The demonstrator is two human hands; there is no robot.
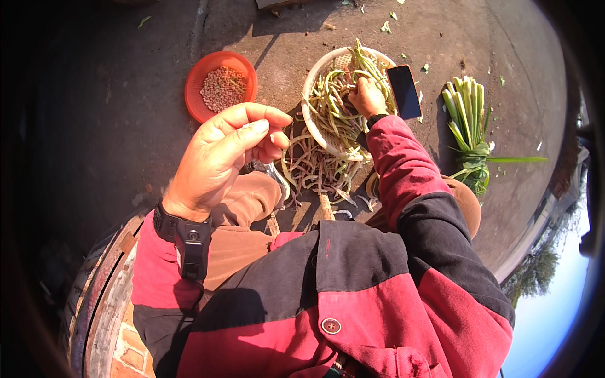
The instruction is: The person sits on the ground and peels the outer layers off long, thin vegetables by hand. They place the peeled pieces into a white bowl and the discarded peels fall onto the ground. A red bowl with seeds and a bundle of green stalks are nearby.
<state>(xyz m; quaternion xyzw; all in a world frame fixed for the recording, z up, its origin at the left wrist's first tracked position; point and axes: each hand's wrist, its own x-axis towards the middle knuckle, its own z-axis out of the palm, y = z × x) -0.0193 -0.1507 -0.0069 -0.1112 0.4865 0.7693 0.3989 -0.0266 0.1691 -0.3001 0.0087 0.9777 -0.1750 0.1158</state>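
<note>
My left hand [236,146] is raised with its palm turned in and its fingers curled; a small pale bean seems to lie at the fingers. Beyond it on the ground stands a red plastic colander [191,90] holding shelled beans [224,87]. My right hand [368,97] reaches into a white plastic basket [309,87] heaped with long bean pods [335,108], its fingertips hidden among them; whether they grip one, I cannot tell. Empty-looking pods [314,165] are piled on the ground between my feet, below the basket.
A smartphone [404,92] rests at the basket's right rim. Further right lies a tied bundle of green leafy stalks [468,118]. A wooden stick [326,207] shows between my knees, and leaf scraps [385,27] dot the ground. A wood-edged brick structure [108,302] is at lower left.
</note>
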